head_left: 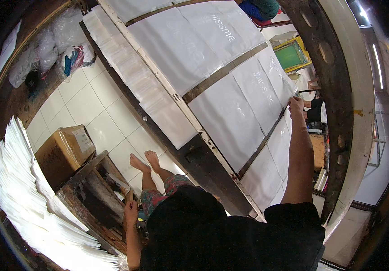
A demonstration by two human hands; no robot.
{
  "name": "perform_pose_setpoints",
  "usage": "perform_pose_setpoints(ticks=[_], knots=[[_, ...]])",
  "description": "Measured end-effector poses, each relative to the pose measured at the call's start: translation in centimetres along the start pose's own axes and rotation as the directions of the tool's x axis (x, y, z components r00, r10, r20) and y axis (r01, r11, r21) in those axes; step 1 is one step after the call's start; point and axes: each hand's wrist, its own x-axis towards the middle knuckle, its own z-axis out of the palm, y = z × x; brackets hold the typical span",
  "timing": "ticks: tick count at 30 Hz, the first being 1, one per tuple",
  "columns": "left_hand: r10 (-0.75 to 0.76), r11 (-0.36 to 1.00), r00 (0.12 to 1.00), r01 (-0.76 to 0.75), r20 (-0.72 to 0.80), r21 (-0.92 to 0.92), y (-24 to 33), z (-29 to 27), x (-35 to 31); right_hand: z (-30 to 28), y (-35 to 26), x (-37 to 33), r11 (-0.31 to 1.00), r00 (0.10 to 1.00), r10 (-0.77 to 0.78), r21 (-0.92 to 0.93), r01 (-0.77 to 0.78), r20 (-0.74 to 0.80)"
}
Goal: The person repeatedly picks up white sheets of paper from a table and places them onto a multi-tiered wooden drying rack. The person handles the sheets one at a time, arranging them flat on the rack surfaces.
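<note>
My right arm reaches out over the long table, and my right hand (296,104) is closed in a pinch at the far edge of a white plastic sheet (260,88) with printed lettering. Something small and clear shows just past its fingertips. Low on the left, my left hand (131,211) is closed beside a wooden stand (88,187). A tan, flat-edged piece (129,197) sticks up from that fist; what it belongs to is hidden. More white sheets (172,49) lie flat in rows on the table, with dark strips between them.
A pale rail (181,103) runs along the table's near side, beside overlapping sheets (126,54). A cardboard box (68,149) stands left of my bare feet. Fanned white sheets (32,212) fill the lower left. Across the table are a yellow-framed green screen (290,55) and another person's arm (311,109).
</note>
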Motion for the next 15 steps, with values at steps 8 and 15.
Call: perform_pose_setpoints(ticks=[8, 15], knots=[[-0.059, 0.998, 0.998, 0.059, 0.002, 0.032, 3.5, -0.5, -1.8, 1.1, 0.0, -1.6, 0.999, 0.995, 0.017, -0.032, -0.020, -0.097], [-0.001, 0.996, 0.999, 0.004, 0.034, -0.088, 3.1, -0.3, -0.2, 2.3, -1.0, -5.1, 0.931, 0.946, -0.270, 0.203, 0.304, -0.177]])
